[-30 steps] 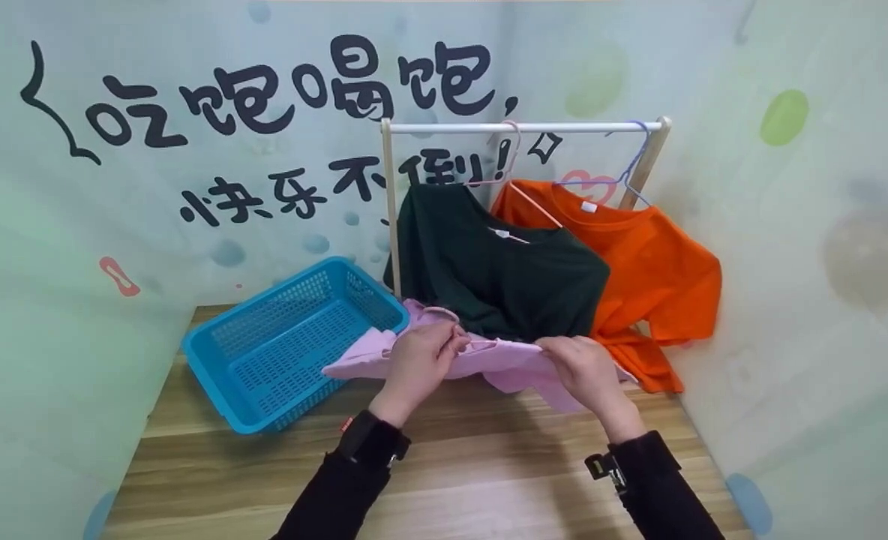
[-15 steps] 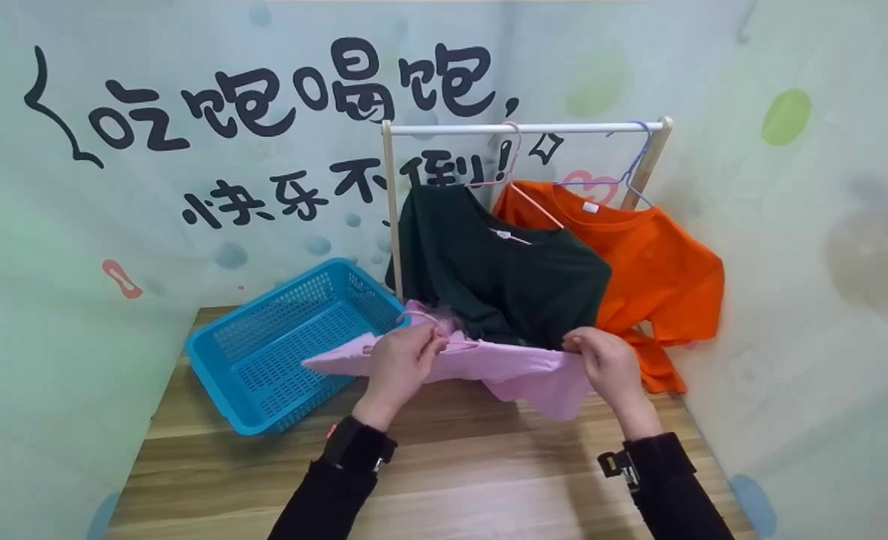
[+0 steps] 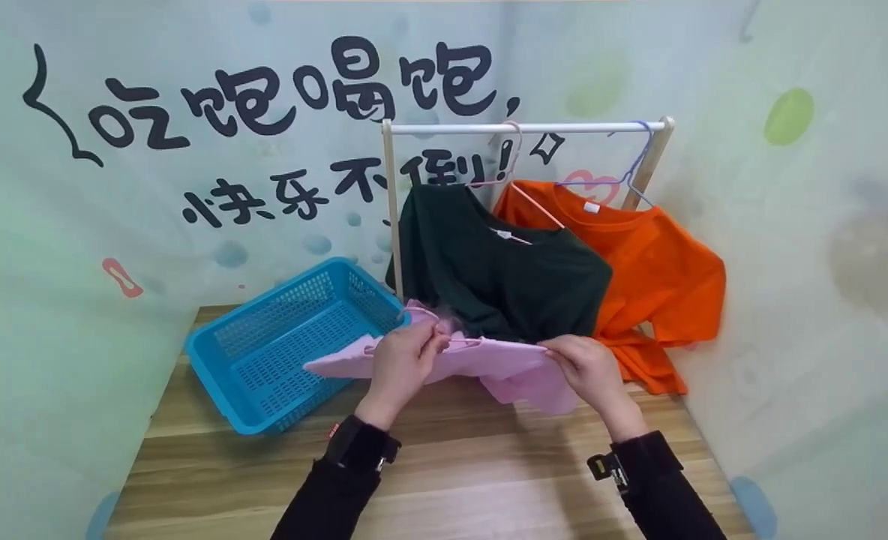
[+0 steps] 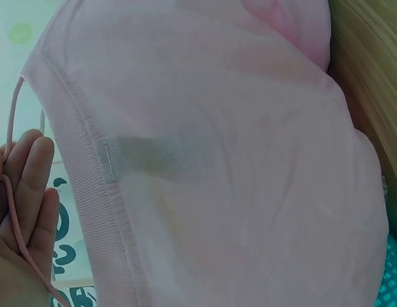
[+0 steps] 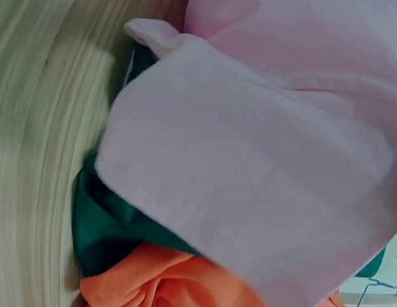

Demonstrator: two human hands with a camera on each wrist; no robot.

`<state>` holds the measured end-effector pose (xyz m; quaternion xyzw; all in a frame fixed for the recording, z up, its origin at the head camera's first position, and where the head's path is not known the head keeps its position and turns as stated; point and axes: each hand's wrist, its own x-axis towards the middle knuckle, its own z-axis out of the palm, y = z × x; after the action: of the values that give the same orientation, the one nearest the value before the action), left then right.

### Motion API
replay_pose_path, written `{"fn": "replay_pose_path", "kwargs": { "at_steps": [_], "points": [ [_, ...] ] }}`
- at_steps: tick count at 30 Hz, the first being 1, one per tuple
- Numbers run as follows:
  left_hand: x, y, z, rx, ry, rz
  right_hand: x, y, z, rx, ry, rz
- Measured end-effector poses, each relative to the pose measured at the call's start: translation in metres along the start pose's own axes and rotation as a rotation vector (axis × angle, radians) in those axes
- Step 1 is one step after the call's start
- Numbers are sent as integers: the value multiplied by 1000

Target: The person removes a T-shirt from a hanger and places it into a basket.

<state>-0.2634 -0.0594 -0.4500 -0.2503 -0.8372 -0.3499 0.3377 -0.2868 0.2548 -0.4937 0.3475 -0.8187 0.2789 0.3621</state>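
A light pink shirt (image 3: 489,364) is held up over the wooden table (image 3: 459,480), in front of the clothes rack. My left hand (image 3: 403,360) grips its collar together with a thin pink hanger (image 3: 444,330); the hanger wire (image 4: 13,211) runs across my fingers (image 4: 29,185) beside the ribbed collar (image 4: 89,192). My right hand (image 3: 586,367) pinches the shirt's right shoulder edge. In the right wrist view the pink cloth (image 5: 262,192) fills the frame, with green cloth (image 5: 102,236) and orange cloth (image 5: 179,281) beneath it.
A small rack (image 3: 526,129) stands at the back with a dark green shirt (image 3: 504,274) and an orange shirt (image 3: 654,277) on hangers. A blue plastic basket (image 3: 286,345) sits tilted at the left. Walls close in on both sides.
My right hand moved out to the right and came back left and slightly down, bunching the pink shirt's right side. My left hand stayed near the collar and hanger.
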Motion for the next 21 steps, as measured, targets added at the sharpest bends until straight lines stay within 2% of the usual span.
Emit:
{"fn": "replay_pose_path", "kwargs": {
  "at_steps": [4, 8, 12, 17, 21],
  "points": [
    [-2, -3, -3, -2, 5, -10, -1, 3, 1, 17, 86, 39],
    [-5, -10, -8, -21, 23, -27, -7, 12, -5, -57, 152, 101],
    [-7, -19, -18, -73, 57, -82, -17, 23, -14, -129, 203, 214],
    [-9, -29, -33, -119, 79, -127, -28, 33, -23, -130, 210, 351],
    [-10, -33, -37, -141, 99, -127, -30, 33, -23, -139, 196, 451]
  ]
}}
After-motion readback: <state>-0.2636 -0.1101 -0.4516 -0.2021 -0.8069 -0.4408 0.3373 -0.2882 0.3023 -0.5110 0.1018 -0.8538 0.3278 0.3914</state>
